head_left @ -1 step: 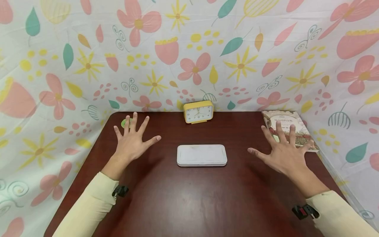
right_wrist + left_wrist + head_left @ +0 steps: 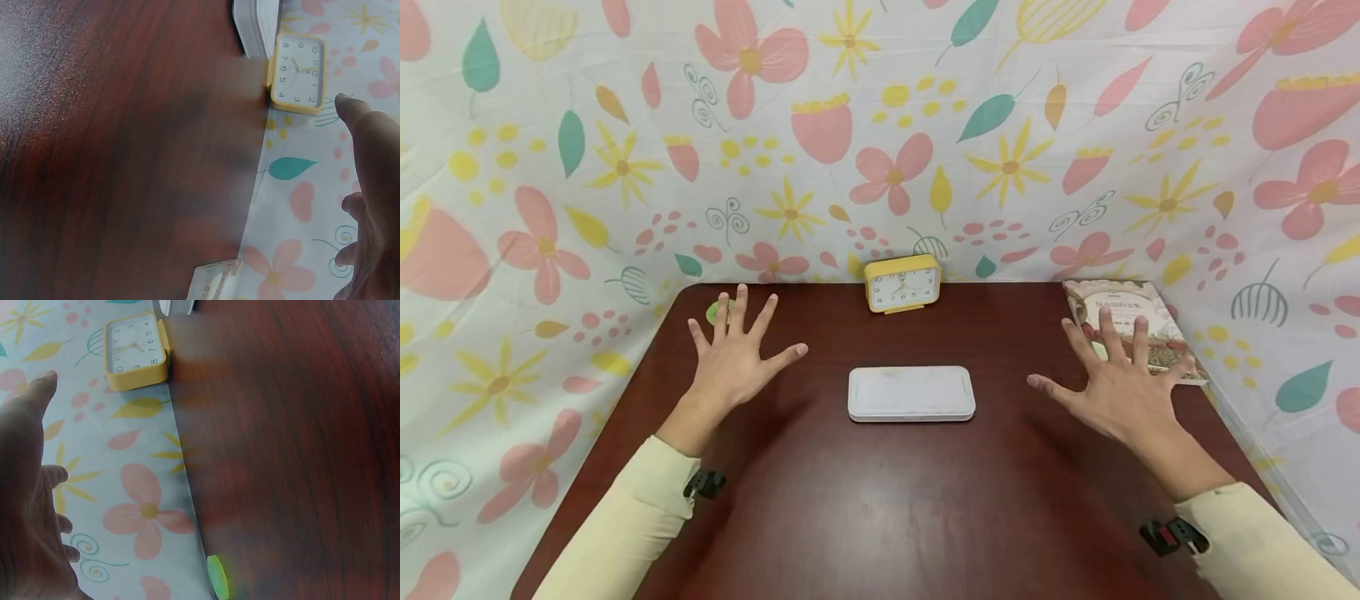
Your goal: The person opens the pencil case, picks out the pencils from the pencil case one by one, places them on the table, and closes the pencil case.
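My left hand (image 2: 727, 367) hovers over the left part of the table with its fingers spread, holding nothing. Behind its fingertips lies a small green round object (image 2: 712, 313), partly covered by the fingers. Over the right side, my right hand (image 2: 1123, 387) is spread too, and it also holds nothing. Its fingers overlap the near part of a book (image 2: 1112, 304) with a printed cover. Between the hands, a white flat case (image 2: 912, 393) with rounded corners lies on the table, apart from both. A yellow clock (image 2: 904, 283) stands behind the case.
The dark red-brown table (image 2: 880, 508) meets a flower-printed cloth (image 2: 895, 108) at the back and both sides. Each sleeve cuff carries a small black device, one at the left wrist (image 2: 705, 483) and one at the right wrist (image 2: 1172, 536).
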A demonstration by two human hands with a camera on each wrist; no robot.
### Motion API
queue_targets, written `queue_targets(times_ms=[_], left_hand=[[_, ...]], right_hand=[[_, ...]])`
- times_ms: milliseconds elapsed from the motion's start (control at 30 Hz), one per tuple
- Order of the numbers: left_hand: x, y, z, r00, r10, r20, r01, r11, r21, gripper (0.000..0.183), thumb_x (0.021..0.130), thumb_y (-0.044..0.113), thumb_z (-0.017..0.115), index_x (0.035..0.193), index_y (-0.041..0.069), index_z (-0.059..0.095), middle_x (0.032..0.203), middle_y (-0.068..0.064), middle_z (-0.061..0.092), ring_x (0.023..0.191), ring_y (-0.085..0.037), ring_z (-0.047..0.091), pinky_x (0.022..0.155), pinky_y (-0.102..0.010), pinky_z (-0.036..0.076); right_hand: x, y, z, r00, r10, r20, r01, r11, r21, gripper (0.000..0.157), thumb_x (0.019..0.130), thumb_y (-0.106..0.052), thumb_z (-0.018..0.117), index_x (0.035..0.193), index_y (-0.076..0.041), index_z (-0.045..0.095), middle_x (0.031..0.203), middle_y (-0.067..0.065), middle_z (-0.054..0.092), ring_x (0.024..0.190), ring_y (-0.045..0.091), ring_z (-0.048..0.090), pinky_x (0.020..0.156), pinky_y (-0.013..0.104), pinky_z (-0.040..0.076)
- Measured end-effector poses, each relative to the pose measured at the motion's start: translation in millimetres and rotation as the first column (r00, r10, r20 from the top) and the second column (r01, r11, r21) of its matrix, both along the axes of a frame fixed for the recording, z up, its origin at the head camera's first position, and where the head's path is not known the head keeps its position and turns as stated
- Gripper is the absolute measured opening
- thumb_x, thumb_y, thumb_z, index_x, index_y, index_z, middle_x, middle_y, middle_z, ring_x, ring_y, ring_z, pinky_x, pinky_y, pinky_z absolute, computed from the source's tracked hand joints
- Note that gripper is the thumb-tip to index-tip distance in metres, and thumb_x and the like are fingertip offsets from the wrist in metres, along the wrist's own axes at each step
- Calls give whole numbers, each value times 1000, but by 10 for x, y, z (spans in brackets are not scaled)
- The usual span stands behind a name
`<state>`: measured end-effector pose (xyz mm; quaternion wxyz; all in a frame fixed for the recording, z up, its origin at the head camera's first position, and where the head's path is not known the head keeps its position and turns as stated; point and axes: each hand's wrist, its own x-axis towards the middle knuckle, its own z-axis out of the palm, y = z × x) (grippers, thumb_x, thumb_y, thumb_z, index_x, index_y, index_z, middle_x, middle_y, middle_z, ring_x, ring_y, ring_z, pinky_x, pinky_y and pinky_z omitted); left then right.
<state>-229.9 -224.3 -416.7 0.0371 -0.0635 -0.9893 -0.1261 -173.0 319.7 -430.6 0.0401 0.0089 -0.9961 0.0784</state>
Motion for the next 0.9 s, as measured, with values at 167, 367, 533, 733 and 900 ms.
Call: queue_targets(times_ms=[167,367,533,733,900], left_hand=[[-24,-1,-28,1000,-5,-4,5,1000,10,107,96,95,43,179,38,6,188,-11,-10,174,-41,-16,126,-84,-17],[-40,84,-92,999,-47,7,47,999,26,109,95,95,45,179,37,7,189,-9,-4,175,-36,-12,127,-84,-12],[-37,219,-150,995,-95,7,95,995,27,110,95,94,48,180,34,11,189,-9,7,176,-35,-2,129,-84,-5],[-22,394,-271,985,-168,39,168,986,10,114,95,92,50,180,25,17,188,-8,17,176,-32,3,133,-78,-5],[-16,539,-444,973,-224,53,225,974,-8,113,95,92,51,178,20,26,186,-7,25,176,-31,9,134,-77,1]], right_hand=[[-38,-5,-23,1000,1,2,-1,1000,-1,112,93,-95,49,180,-36,10,187,18,-8,164,60,-23,96,104,-15],[-109,-132,-45,999,35,-17,-34,999,7,111,93,-95,51,179,-39,9,188,15,-2,168,57,-15,100,105,-8],[-194,-326,-49,995,88,-46,-87,996,17,109,93,-94,52,179,-40,12,189,9,-2,172,50,-11,104,104,-5],[-302,-596,-62,986,158,-46,-158,987,18,106,94,-93,51,178,-43,11,189,5,1,174,45,-9,109,101,-9],[-378,-846,-88,978,205,-30,-205,979,8,106,94,-94,49,178,-42,13,189,4,8,174,45,-1,111,99,-10]])
